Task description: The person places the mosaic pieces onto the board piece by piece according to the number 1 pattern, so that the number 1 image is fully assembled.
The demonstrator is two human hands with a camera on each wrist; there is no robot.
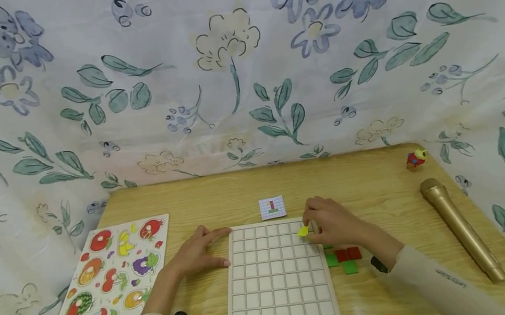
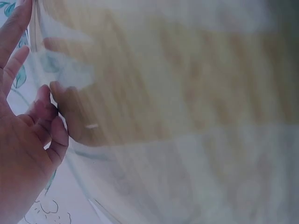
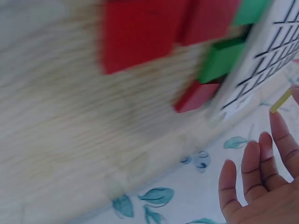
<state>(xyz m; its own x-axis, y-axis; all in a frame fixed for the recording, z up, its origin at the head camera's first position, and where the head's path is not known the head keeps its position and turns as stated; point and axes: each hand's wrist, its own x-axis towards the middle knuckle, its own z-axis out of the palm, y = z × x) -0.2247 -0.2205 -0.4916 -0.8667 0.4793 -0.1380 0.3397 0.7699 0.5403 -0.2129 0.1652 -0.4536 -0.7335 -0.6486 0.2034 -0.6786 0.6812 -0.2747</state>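
While the left hand (image 1: 200,253) spreads thumb and forefinger against the left edge of a pale, rectangular gridded board (image 1: 266,283), the right hand (image 1: 333,223) pinches a flat yellow tile (image 1: 302,231) over its upper-right squares. The tile slants, edge-on in the right-wrist view, long axis unclear.

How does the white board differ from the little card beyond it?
The white board is much larger than the card. The white board's visible squares are plain, while the card has a small coloured pattern. The left hand touches the white board; no hand touches the card. Both are pale and gridded.
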